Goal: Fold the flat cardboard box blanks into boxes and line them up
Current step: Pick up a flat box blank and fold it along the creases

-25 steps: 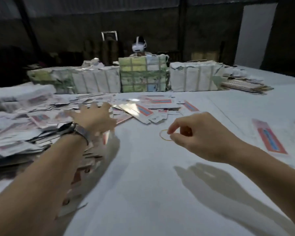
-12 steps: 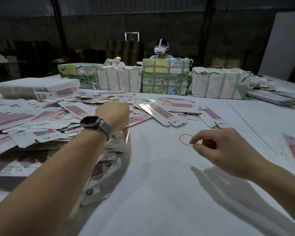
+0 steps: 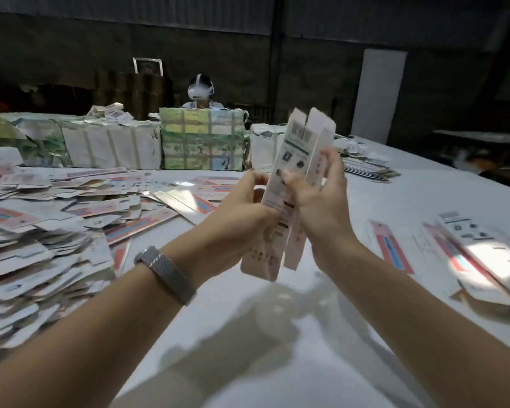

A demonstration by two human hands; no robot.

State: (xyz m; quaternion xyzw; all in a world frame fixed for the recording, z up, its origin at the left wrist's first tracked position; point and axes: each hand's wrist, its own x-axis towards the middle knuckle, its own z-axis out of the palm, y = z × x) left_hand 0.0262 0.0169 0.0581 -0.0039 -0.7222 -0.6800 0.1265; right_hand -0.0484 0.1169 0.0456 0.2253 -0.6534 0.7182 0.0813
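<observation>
A long white box blank [image 3: 299, 148] with a barcode and small printed icons stands nearly upright above the white table [image 3: 248, 334], partly opened into a tube. My left hand [image 3: 242, 219] grips its lower left side and my right hand [image 3: 321, 198] grips its right side, thumb across the printed face. A big loose heap of flat blanks [image 3: 42, 231] covers the table's left side. At the right lie a few long boxes side by side [image 3: 480, 254] and a flat red-and-blue one [image 3: 392, 248].
Wrapped bundles [image 3: 200, 139] stand in a row across the far side of the table, with a person in a white headset [image 3: 200, 91] behind them. A stack of flat sheets [image 3: 365, 169] lies at the far right. A dark wall closes the back.
My left hand left the heap with a blank and both hands came together, raising it upright in front of me. My right hand moved off the rubber band, which is out of sight now.
</observation>
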